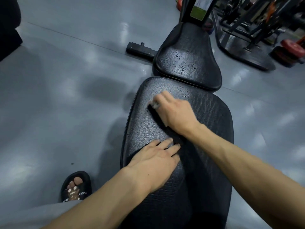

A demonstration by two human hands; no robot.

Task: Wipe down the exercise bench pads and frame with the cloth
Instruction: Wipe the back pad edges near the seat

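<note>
A right hand (175,111) presses a soft, limp dark cloth (158,118), fingers curled over it; the left hand (156,161) lies flat, empty, on the slick wet pad (206,129).

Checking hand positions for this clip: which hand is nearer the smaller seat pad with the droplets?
Right. The right hand wipes the far part of the long pad, just short of the smaller seat pad. The left hand lies flat nearer the person.

dim cool light | overhead glare on grey floor (74,80) | right hand (175,113) motion-blurred | edges bowed
</note>
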